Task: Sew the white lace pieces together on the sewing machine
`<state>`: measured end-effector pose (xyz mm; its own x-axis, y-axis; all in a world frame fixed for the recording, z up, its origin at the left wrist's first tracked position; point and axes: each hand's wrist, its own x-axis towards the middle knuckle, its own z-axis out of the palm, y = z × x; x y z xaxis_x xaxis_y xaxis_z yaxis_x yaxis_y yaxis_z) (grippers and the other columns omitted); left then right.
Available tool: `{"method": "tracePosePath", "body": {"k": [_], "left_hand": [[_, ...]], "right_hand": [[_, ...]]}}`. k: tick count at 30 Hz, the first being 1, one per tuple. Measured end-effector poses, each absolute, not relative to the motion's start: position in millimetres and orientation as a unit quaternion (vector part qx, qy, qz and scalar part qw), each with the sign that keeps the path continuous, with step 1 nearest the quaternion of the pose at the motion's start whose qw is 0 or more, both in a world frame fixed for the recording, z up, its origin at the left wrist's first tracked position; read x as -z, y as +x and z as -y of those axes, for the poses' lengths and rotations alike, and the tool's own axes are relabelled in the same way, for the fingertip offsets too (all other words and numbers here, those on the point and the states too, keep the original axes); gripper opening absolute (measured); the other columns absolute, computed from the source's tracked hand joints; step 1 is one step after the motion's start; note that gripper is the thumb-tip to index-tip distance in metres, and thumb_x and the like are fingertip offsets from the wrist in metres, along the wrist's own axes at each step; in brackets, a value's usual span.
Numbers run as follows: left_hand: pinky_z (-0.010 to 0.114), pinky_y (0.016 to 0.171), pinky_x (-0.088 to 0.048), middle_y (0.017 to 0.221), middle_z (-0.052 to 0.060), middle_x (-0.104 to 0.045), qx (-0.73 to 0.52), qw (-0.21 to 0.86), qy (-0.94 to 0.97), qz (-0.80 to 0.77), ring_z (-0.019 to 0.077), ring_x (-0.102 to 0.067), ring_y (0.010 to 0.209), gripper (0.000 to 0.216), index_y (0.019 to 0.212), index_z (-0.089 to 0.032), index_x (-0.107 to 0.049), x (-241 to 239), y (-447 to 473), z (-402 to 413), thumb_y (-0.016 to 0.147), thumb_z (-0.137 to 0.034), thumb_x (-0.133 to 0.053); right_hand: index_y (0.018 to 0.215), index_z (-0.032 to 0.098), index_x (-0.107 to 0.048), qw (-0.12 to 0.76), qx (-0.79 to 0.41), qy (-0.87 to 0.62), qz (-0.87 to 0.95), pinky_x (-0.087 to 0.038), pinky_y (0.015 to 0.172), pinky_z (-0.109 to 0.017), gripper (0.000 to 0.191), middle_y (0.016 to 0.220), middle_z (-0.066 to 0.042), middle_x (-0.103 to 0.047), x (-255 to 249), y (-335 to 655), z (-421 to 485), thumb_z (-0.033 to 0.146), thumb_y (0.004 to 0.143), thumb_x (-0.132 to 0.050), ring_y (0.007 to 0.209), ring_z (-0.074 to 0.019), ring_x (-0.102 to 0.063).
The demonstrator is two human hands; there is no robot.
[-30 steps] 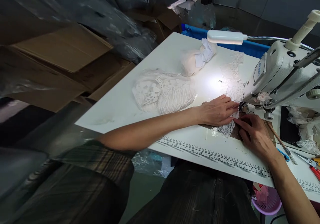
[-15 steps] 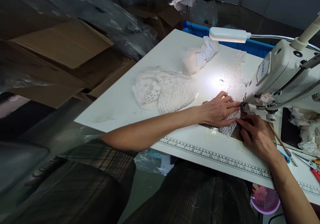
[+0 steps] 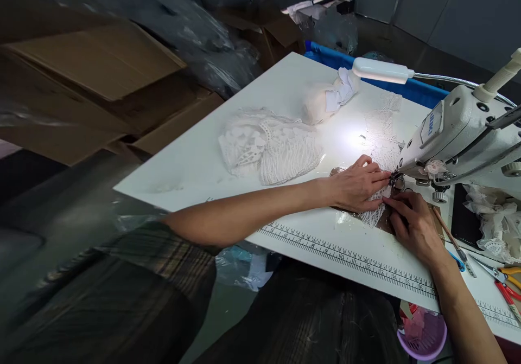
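White table [image 3: 187, 177], ruler scale printed along the near edge. On its right, a sewing machine [image 3: 456, 117]. A lace heap [image 3: 288, 152] lies left of the work, well apart from the needle. The lace strip [image 3: 385, 149] runs from the lit far side toward the near edge, passing under the left hand [image 3: 359, 186], just beside the presser foot [image 3: 395, 180]. Left fingers nearly together, laid flat on the lace, tips close to the foot. Right hand [image 3: 417, 225] at the strip's near right side, index stretched to it, thumb below; cannot tell whether they pinch. Lace looks light, limp, full of holes; likely to snag or stretch. Best held, I judge, flat under spread pressure, or by its denser edge.
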<state>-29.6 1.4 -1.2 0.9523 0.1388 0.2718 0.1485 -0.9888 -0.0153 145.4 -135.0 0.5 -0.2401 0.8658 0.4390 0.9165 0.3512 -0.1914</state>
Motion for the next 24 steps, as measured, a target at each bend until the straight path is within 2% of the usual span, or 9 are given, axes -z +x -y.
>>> {"method": "tracePosePath", "body": {"k": [6,9,12,20,24], "left_hand": [[0.044,0.095,-0.034,0.133,0.017,-0.061,0.176,0.052,-0.98,0.082,0.028,-0.058,0.105,0.039,0.114,-0.011,-0.064,3.7,-30.0,2.6,0.097,-0.039,-0.044],[0.04,0.09,-0.037,0.113,0.011,-0.07,0.213,0.06,-0.974,0.04,0.0228,-0.061,0.091,0.03,0.1,-0.014,-0.067,7.6,-28.8,2.4,0.097,-0.032,-0.043],[0.037,0.084,-0.04,0.098,0.006,-0.073,0.231,0.066,-0.971,0.0,0.0191,-0.061,0.079,0.033,0.087,-0.016,-0.068,10.8,-28.2,0.0,0.098,-0.029,-0.04],[0.04,0.084,-0.041,0.108,0.006,-0.073,0.194,0.06,-0.979,0.005,0.0205,-0.061,0.079,0.03,0.096,-0.019,-0.071,5.3,-32.4,-2.5,0.094,-0.036,-0.047],[0.04,0.084,-0.043,0.115,0.009,-0.071,0.181,0.055,-0.982,0.025,0.0223,-0.061,0.083,0.034,0.103,-0.015,-0.071,4.5,-31.8,-1.1,0.094,-0.037,-0.046]], "right_hand": [[0.108,0.018,-0.072,0.236,0.085,-0.547,0.798,-0.058,0.074,-0.032,0.028,0.1,-0.011,-0.061,-0.9,147.3,132.9,0.017,0.091,-0.05,0.09,-0.0185,-0.063],[0.107,0.018,-0.072,0.224,0.091,-0.547,0.802,-0.058,0.071,-0.031,0.027,0.101,-0.011,-0.059,-2.0,147.6,132.9,0.018,0.092,-0.05,0.088,-0.0181,-0.061],[0.107,0.02,-0.071,0.216,0.086,-0.552,0.801,-0.058,0.071,-0.032,0.027,0.102,-0.011,-0.058,-1.9,147.7,133.4,0.018,0.091,-0.049,0.089,-0.0187,-0.06],[0.114,0.018,-0.067,0.204,0.07,-0.562,0.799,-0.058,0.073,-0.034,0.03,0.102,-0.011,-0.058,-0.4,146.7,133.7,0.015,0.091,-0.047,0.092,-0.0207,-0.058],[0.117,0.018,-0.065,0.181,0.072,-0.583,0.788,-0.058,0.072,-0.035,0.032,0.102,-0.011,-0.058,-0.1,145.5,133.5,0.017,0.092,-0.046,0.09,-0.0211,-0.058]]}}
